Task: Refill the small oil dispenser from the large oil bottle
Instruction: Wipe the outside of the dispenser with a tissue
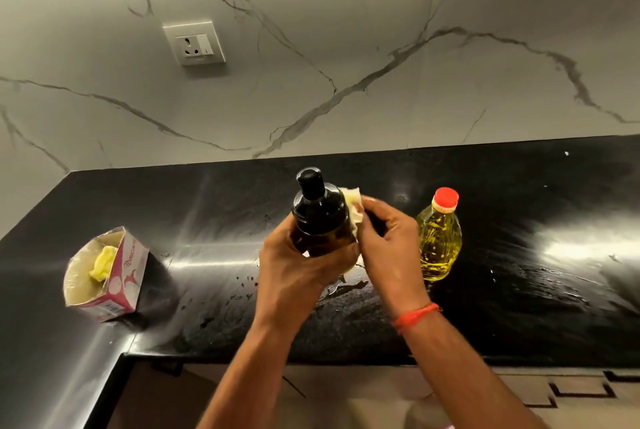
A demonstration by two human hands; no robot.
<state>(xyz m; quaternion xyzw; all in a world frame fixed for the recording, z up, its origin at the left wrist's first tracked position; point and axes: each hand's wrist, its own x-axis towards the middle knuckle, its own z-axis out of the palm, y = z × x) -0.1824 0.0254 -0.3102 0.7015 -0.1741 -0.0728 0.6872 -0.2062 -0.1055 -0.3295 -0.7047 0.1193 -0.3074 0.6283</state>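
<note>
just one head cam, looking down and forward at the black counter [519, 255], close in, marble wall [311, 47] filling the upper frame

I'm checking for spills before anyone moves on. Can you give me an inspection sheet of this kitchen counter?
Surface: black counter, glossy, with wet streaks and droplets near the hands.
Job's things: dark dispenser, capped, held off the counter; oil bottle, red cap on, upright, right of it.
Clutter: open carton at left with yellow wad inside.
Grippers: left hand grips the dispenser; right hand presses a pale cloth against its side.
Cables: nothing seen.
Surroundings: marble-look wall, wall socket.
</note>
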